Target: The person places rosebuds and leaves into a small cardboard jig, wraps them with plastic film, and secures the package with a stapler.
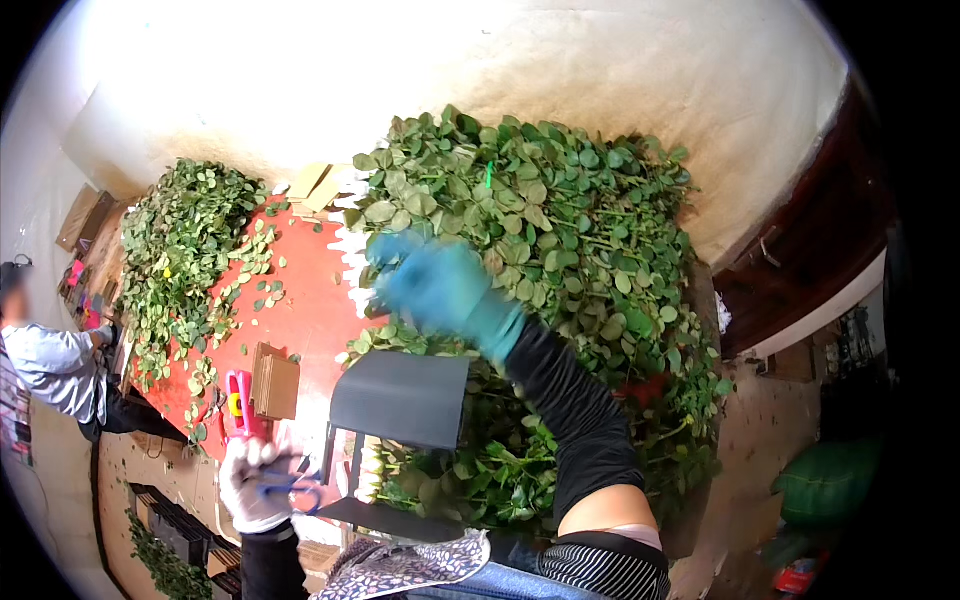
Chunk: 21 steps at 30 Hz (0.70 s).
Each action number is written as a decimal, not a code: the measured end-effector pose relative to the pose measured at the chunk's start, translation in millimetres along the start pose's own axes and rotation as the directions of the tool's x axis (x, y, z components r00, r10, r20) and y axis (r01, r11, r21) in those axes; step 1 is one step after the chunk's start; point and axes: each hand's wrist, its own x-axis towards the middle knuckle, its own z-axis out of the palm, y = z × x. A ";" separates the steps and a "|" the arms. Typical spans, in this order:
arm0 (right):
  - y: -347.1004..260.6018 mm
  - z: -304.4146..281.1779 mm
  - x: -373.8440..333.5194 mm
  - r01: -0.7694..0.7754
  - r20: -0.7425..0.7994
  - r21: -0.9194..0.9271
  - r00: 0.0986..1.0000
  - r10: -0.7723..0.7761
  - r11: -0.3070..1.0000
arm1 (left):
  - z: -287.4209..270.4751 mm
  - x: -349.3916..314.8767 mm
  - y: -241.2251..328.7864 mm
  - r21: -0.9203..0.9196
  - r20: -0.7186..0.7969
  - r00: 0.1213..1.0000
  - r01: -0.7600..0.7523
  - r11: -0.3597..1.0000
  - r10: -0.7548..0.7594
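Observation:
My left hand (257,487), in a white glove, is closed around a pair of blue-handled scissors (292,488) at the lower left. It is just below a pink and red handheld tool (238,402) lying on the table. My right hand (430,288), in a teal glove, reaches over a big pile of leafy green stems (560,210), by its left edge, where white flower heads (353,245) line up. Motion blurs its fingers, so whether it grips anything is unclear. Close in front of me stands a dark grey stand (400,400), with cream rose heads (371,470) beside it.
On the red tabletop (300,300) are folded cardboard pieces (273,382) and loose leaves. More cardboard (318,188) lies by the wall. A second heap of stems (185,260) covers the left side. Another person (55,370) works at the far left. A brown door (800,220) is on the right.

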 end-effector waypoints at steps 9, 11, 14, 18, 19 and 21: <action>184.4 -15.6 168.8 -0.366 -0.094 -0.525 0.922 0.375 0.768 | -114.0 -69.5 39.0 0.087 -0.550 0.799 -0.234 0.968 0.242; 183.7 -25.5 197.6 -0.242 -0.124 -0.792 0.963 0.241 0.560 | -117.1 -76.1 44.6 0.157 -0.587 0.761 -0.229 0.961 0.277; 163.5 -89.9 222.7 -0.296 -0.328 -0.943 0.907 -0.263 0.154 | -140.5 -75.6 54.9 0.173 -0.443 0.853 -0.218 0.960 0.274; 90.9 -226.6 152.3 -0.185 -0.440 -0.788 0.836 -0.327 0.587 | -132.5 -64.9 64.2 0.080 -0.655 0.754 0.013 0.997 0.043; 83.4 -248.9 120.1 -0.148 -0.421 -0.779 0.843 -0.333 0.609 | -135.3 -65.6 69.6 0.027 -0.661 0.748 0.106 0.994 -0.062; 73.1 -303.8 38.3 -0.122 -0.388 -0.782 0.863 -0.324 0.611 | -167.3 -32.8 63.2 0.005 -0.681 0.722 0.170 0.985 -0.121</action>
